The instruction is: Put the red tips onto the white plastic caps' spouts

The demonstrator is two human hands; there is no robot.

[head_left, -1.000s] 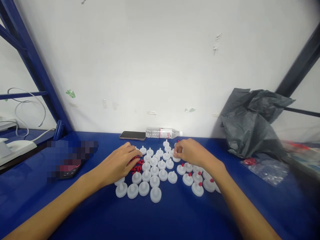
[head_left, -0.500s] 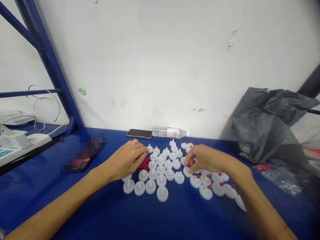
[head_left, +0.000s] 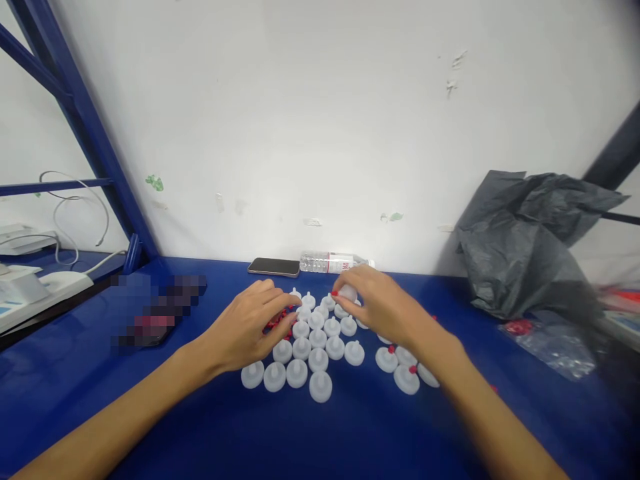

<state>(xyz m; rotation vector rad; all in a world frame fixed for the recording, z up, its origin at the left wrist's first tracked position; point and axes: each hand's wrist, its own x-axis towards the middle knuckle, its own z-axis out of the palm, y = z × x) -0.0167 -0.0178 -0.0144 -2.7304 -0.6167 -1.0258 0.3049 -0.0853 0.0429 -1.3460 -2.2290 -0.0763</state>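
Note:
My left hand [head_left: 257, 323] hovers over a pile of small red tips [head_left: 280, 325], thumb and index finger apart, partly hiding the pile. No object shows clearly in its grasp. Between the thumb and fingers of my right hand [head_left: 367, 297] is a white nozzle cap [head_left: 348, 292], tilted, with its red tip pointing left. Several white nozzle caps without red tips [head_left: 318, 361] stand spout-up in the middle. On the right are nozzle caps with red tips [head_left: 407, 379], some hidden under my right forearm.
A phone [head_left: 274, 267] and a lying plastic bottle [head_left: 325, 262] are by the wall. At the right are a dark grey plastic bag [head_left: 530, 247] and a clear bag [head_left: 555, 350]. A power strip [head_left: 55, 293] and another, blurred phone [head_left: 160, 333] are at left.
My right hand has moved left and away from the red-tipped caps, and a red-tipped nozzle cap now shows in its fingers. My left hand stays by the red pile, its thumb and index finger more apart.

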